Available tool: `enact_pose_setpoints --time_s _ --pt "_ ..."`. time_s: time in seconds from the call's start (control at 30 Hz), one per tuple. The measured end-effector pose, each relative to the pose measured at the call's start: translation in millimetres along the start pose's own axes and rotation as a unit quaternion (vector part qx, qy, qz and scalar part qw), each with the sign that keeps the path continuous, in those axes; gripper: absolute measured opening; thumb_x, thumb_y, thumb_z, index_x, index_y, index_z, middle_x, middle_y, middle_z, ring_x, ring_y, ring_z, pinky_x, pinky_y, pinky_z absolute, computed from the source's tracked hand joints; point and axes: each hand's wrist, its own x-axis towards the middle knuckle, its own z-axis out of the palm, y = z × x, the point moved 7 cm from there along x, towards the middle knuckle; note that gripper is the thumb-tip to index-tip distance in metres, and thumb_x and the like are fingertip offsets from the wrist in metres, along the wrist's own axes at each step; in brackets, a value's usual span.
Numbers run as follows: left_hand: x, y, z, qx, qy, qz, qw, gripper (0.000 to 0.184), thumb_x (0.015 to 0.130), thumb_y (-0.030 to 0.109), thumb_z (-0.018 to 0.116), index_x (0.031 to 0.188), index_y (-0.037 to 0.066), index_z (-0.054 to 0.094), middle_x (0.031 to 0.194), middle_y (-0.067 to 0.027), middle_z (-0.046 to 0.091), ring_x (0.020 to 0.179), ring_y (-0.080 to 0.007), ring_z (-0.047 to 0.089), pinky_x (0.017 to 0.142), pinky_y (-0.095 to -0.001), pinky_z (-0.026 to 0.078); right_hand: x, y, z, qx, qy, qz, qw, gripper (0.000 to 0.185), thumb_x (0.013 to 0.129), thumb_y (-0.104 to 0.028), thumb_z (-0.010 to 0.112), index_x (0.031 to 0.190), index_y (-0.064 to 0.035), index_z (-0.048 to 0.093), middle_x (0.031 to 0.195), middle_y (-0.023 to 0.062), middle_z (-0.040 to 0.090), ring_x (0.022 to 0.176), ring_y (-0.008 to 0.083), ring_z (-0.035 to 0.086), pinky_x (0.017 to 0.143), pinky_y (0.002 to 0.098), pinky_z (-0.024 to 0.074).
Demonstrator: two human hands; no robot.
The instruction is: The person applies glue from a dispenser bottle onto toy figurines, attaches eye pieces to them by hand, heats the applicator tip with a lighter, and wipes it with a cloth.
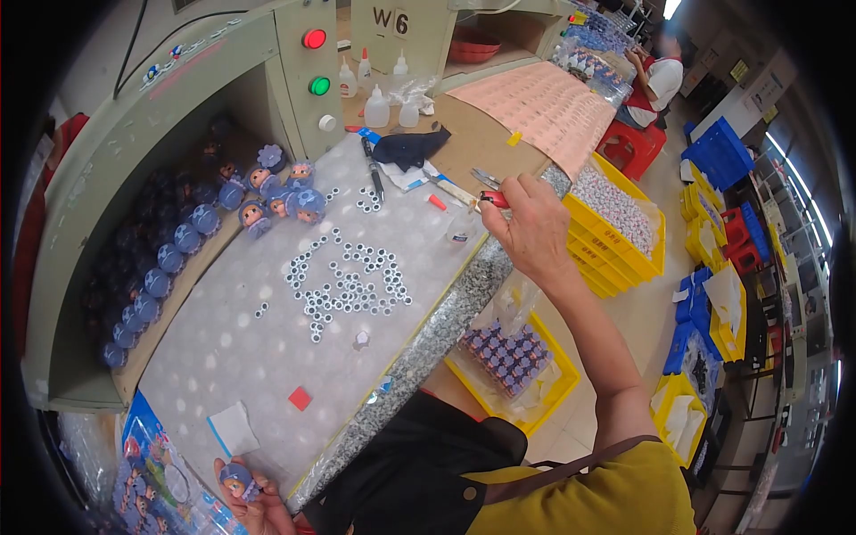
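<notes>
At the table's near left corner, my left hand [254, 513] is closed round a small doll head [237, 479] with a blue-purple cap. My right hand [533, 227] reaches over the far right edge, its fingers closed on a red-handled tool [494, 199] whose working end I cannot make out. Close by lie a metal pointed tool [486, 178], a red cap [437, 202] and a small clear bottle [459, 230]. Many small black-and-white round eye pieces [343, 290] are scattered over the grey padded sheet [223, 339]. Several finished-looking doll heads [276, 201] stand at the machine's opening.
A machine cavity [67, 357] on the left holds rows of doll heads. Glue bottles [376, 109], a black cloth [412, 150] and a pen [373, 169] lie at the back. Yellow crates [615, 267] stand right of the granite edge [419, 343]. A person [660, 80] sits farther off.
</notes>
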Motion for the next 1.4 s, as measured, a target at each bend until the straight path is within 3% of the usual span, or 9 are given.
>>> enact_pose_setpoints --time_s 0.1,0.5,0.77,0.9,0.97,1.17,1.27,1.4 --pt "-1.0 6.1 22.6 -0.029 0.013 -0.023 0.999 0.076 0.069 0.0 0.074 0.136 0.002 0.036 0.113 -0.0086 0.054 0.093 -0.0204 0.052 0.084 -0.0329 0.043 -1.3 0.9 1.6 -0.006 -0.008 0.005 1.0 0.024 0.078 -0.027 0.061 0.077 -0.0037 0.054 0.072 0.0124 0.05 0.071 0.0301 0.054 0.061 0.0406 0.0421" --pt "-0.3 6.3 25.0 -0.028 0.008 -0.028 0.999 0.079 0.069 0.0 0.074 0.137 0.003 0.034 0.118 -0.01 0.053 0.094 -0.021 0.052 0.084 -0.0332 0.043 -7.4 6.8 5.6 -0.01 -0.018 0.011 1.0 0.028 0.079 -0.031 0.062 0.077 -0.0035 0.054 0.072 0.0124 0.049 0.071 0.03 0.054 0.061 0.0405 0.0419" --pt "-1.8 6.6 23.0 -0.032 0.007 -0.034 0.999 0.081 0.069 -0.003 0.071 0.139 0.002 0.031 0.121 -0.0115 0.052 0.095 -0.0215 0.053 0.087 -0.0338 0.043 -4.1 55.4 52.7 0.051 -0.068 0.109 0.99 0.028 0.083 -0.031 0.06 0.085 -0.0026 0.06 0.08 0.0137 0.054 0.078 0.0303 0.055 0.068 0.0408 0.0442" --pt "-4.1 8.6 28.1 -0.02 0.019 -0.023 0.999 0.081 0.07 -0.003 0.071 0.14 0.002 0.03 0.121 -0.0114 0.052 0.097 -0.0216 0.053 0.089 -0.0345 0.043 4.1 68.8 87.6 0.111 -0.09 0.119 0.983 0.022 0.082 -0.02 0.06 0.096 -0.0027 0.063 0.086 0.0143 0.057 0.083 0.0315 0.055 0.073 0.0395 0.0452" --pt "-4.7 8.9 24.8 -0.023 0.004 -0.02 1.0 0.081 0.07 -0.002 0.07 0.14 0.002 0.03 0.121 -0.0112 0.053 0.097 -0.0218 0.054 0.089 -0.0354 0.043 6.5 61.0 94.4 0.13 -0.086 0.078 0.985 0.022 0.079 -0.01 0.06 0.1 -0.003 0.064 0.09 0.0143 0.058 0.084 0.0326 0.054 0.076 0.039 0.0451" --pt "-5.4 10.0 31.8 -0.013 -0.005 -0.011 1.0 0.08 0.07 0.002 0.072 0.139 0.002 0.031 0.117 -0.0101 0.053 0.097 -0.0228 0.053 0.093 -0.0393 0.04 -2.7 49.0 57.2 0.125 -0.005 0.054 0.991 0.034 0.071 0.002 0.06 0.104 -0.0027 0.061 0.095 0.0122 0.06 0.089 0.031 0.055 0.081 0.0378 0.0453" --pt "-6.3 8.7 27.5 -0.002 0.01 -0.02 1.0 0.08 0.07 0.004 0.072 0.138 0.002 0.032 0.115 -0.0095 0.054 0.096 -0.0229 0.053 0.093 -0.0397 0.039 -26.0 48.5 60.7 0.431 -0.061 0.21 0.875 0.041 0.068 0.002 0.06 0.108 -0.003 0.057 0.096 0.0107 0.06 0.093 0.0273 0.057 0.083 0.0371 0.0448" --pt "-9.0 10.7 34.5 0.01 0.015 -0.016 1.0 0.078 0.071 0.005 0.072 0.138 0.001 0.032 0.113 -0.009 0.054 0.094 -0.0229 0.052 0.091 -0.039 0.04 -34.0 26.8 58.4 0.4 -0.06 0.147 0.903 0.046 0.067 -0.002 0.064 0.112 -0.0033 0.053 0.095 0.0095 0.06 0.097 0.024 0.057 0.083 0.0354 0.045"
